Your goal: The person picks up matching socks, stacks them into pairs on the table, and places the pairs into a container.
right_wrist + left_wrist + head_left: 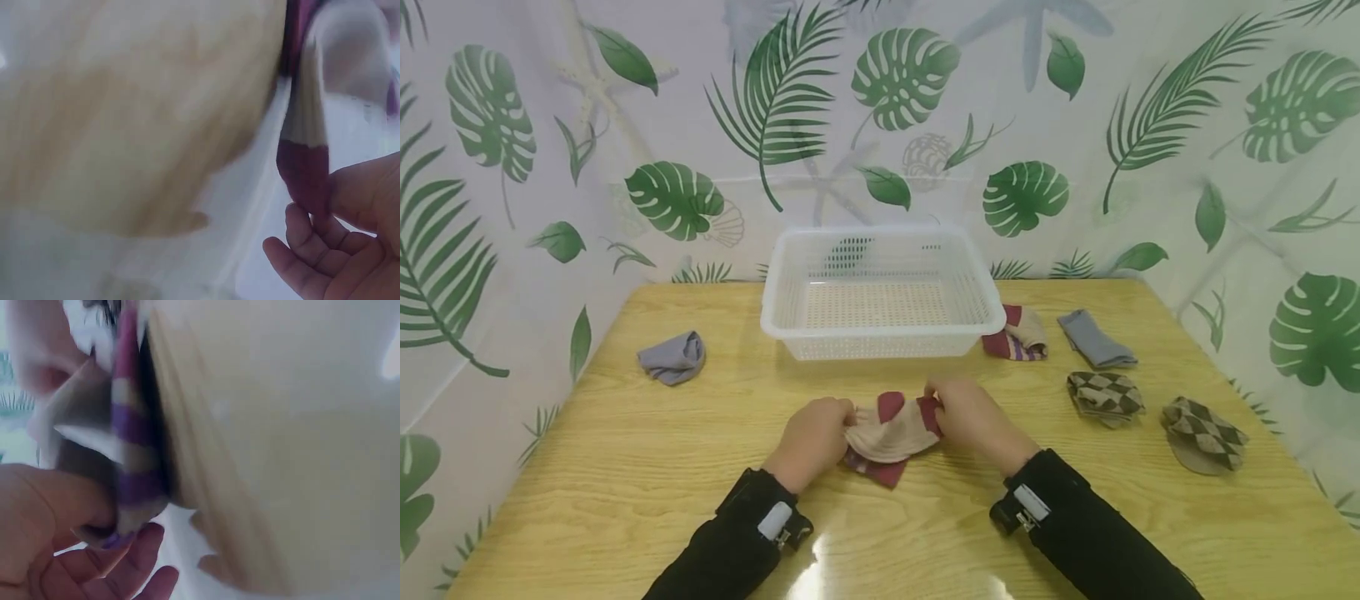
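A beige sock [891,435] with maroon and purple-striped parts is stretched between both hands, in front of the basket. My left hand [814,437] pinches its left end; in the left wrist view the thumb presses the purple-striped fabric [134,450] against the fingers. With thumb and fingertips, my right hand [973,421] pinches a maroon end [306,175], seen hanging from beige cloth in the right wrist view. Below the beige part a maroon flap shows near the tabletop. Whether it touches the table I cannot tell.
A white perforated basket [880,340] stands at the back. Right of it lie a maroon-beige sock [1026,333], a grey sock [1097,340] and two checkered socks [1105,397]. Another grey sock [673,358] lies at the left. Leaf-patterned cloth [880,200] borders the wooden table [647,500].
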`<action>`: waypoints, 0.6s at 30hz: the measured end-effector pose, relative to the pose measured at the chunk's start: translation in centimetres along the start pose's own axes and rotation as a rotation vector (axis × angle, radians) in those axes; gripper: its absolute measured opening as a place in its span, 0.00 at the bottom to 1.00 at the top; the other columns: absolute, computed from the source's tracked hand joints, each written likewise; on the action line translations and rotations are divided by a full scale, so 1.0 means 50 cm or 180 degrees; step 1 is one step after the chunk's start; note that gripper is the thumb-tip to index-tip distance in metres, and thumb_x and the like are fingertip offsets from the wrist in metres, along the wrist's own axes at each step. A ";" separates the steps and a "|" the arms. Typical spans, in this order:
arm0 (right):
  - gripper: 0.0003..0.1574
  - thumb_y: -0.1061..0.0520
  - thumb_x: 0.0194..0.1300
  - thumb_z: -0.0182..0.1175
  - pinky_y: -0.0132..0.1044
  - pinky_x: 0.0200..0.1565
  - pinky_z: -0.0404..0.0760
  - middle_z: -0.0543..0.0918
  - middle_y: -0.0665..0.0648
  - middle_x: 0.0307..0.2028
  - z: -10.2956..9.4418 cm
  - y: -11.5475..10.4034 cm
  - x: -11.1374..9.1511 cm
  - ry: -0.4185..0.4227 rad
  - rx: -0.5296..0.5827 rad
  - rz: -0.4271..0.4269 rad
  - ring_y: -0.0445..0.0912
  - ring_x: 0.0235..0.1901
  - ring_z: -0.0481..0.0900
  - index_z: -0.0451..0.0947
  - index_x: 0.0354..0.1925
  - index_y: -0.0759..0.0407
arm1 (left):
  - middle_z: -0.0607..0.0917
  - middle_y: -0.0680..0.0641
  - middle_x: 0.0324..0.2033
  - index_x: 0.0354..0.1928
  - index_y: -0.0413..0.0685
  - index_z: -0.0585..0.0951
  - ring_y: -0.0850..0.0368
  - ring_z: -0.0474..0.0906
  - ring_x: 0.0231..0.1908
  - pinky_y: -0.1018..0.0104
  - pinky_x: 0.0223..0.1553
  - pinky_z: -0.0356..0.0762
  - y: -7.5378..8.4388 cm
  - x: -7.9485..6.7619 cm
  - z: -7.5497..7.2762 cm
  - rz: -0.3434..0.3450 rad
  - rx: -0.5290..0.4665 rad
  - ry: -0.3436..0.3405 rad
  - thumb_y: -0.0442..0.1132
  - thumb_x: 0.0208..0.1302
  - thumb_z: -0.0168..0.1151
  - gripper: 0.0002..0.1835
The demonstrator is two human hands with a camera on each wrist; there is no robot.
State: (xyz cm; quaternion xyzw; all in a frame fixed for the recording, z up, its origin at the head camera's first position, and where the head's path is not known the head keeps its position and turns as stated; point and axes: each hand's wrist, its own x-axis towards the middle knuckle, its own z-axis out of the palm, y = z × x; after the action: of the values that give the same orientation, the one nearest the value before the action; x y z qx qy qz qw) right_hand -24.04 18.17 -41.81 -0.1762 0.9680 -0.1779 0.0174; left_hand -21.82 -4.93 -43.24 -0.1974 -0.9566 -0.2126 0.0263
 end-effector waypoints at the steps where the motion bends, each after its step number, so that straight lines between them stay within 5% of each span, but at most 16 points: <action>1: 0.11 0.70 0.60 0.57 0.38 0.34 0.76 0.81 0.57 0.32 -0.006 0.009 -0.002 0.0029 -0.0050 0.0038 0.45 0.30 0.74 0.79 0.41 0.64 | 0.83 0.48 0.28 0.29 0.45 0.82 0.52 0.79 0.30 0.59 0.31 0.78 -0.012 0.000 -0.006 -0.0103 0.0021 -0.0004 0.27 0.49 0.63 0.06; 7: 0.07 0.70 0.59 0.57 0.44 0.37 0.78 0.80 0.58 0.31 -0.030 0.054 -0.015 0.0083 -0.0285 0.0074 0.48 0.31 0.75 0.78 0.36 0.65 | 0.83 0.48 0.28 0.28 0.45 0.81 0.54 0.76 0.28 0.59 0.30 0.75 -0.067 -0.004 -0.043 -0.0613 0.0173 -0.0147 0.26 0.49 0.63 0.07; 12: 0.03 0.69 0.59 0.58 0.40 0.34 0.75 0.75 0.54 0.26 -0.018 0.059 -0.022 -0.0408 -0.0341 0.0025 0.46 0.28 0.72 0.75 0.32 0.63 | 0.82 0.48 0.30 0.31 0.45 0.81 0.55 0.74 0.28 0.61 0.28 0.73 -0.078 -0.008 -0.047 -0.0681 0.0119 -0.0375 0.27 0.51 0.61 0.06; 18: 0.04 0.64 0.60 0.61 0.39 0.31 0.72 0.74 0.53 0.25 -0.025 0.040 -0.020 -0.0597 -0.0544 0.0166 0.46 0.27 0.70 0.75 0.30 0.59 | 0.80 0.50 0.26 0.32 0.45 0.81 0.56 0.73 0.26 0.63 0.27 0.71 -0.078 -0.015 -0.053 -0.0721 0.0012 -0.0467 0.31 0.52 0.65 0.05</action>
State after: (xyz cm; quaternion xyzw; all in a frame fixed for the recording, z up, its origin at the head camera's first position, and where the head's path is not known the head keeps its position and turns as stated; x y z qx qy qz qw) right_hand -23.87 20.71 -41.37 -0.1677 0.9780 -0.0771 0.0974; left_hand -22.74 -9.54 -42.46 -0.1030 -0.9726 -0.1974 -0.0675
